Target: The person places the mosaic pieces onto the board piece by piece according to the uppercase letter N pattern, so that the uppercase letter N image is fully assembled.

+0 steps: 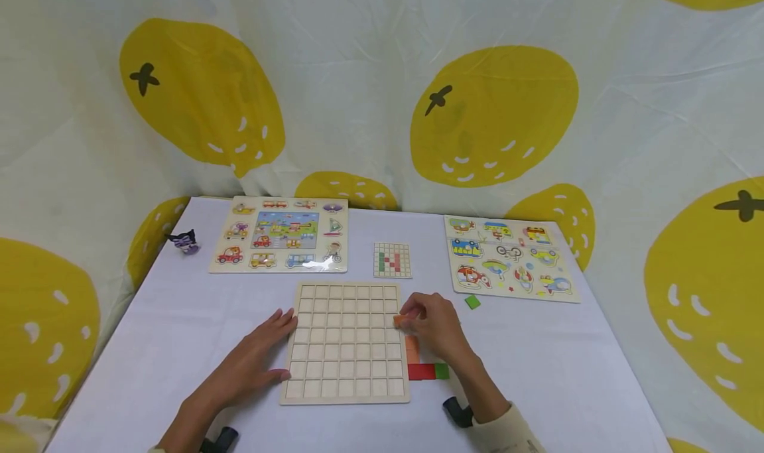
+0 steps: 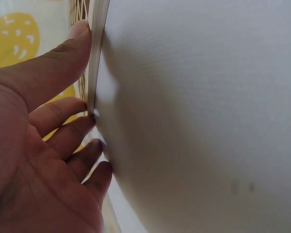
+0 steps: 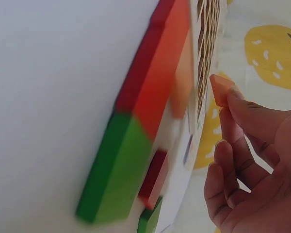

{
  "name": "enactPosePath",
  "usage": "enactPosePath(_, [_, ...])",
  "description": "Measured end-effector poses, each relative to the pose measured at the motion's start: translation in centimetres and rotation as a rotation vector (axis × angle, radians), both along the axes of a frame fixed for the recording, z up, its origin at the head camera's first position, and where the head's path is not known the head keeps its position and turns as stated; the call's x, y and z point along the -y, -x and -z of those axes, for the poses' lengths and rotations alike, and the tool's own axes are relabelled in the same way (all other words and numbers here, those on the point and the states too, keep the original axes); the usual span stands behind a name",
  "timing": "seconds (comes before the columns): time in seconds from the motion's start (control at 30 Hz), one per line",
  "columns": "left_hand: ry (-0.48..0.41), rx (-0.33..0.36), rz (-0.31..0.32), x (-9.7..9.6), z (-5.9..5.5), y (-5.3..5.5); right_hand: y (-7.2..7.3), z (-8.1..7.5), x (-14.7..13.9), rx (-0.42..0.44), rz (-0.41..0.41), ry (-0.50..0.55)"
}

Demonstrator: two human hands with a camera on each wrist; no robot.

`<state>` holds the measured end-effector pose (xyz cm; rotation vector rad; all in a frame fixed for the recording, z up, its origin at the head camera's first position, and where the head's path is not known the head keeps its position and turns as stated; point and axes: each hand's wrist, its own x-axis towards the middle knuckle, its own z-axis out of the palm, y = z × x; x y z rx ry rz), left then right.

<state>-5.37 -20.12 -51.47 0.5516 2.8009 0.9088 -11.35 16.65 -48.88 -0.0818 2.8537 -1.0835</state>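
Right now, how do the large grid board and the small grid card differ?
The large grid board is much bigger than the small grid card. The board's squares are bare, while the card shows red and green ones. The left hand touches the board's edge; neither hand touches the card. Both are pale, square-gridded and lie on the table.

Far left of the white worktop (image 1: pixel 537 360), I note a vehicle puzzle board (image 1: pixel 286 229) with a blue scene at centre; small dark-and-purple figurine (image 1: pixel 186 242) near its left edge. Far right, I see a second picture board (image 1: pixel 511 259), slightly angled. Behind: pale cloth backdrop (image 1: pixel 352 95), large yellow fruit print.
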Motion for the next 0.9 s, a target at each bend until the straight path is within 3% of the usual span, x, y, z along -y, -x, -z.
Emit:
enactPosePath(0.53, [0.018, -0.026, 0.011, 0.0, -0.1, 0.0, 0.8, 0.2, 4.7, -0.011, -0.07, 0.009])
enactPosePath(0.9, [0.02, 0.03, -0.004, -0.1, 0.0, 0.1, 1.2, 0.4, 6.6, -0.012, -0.05, -0.042])
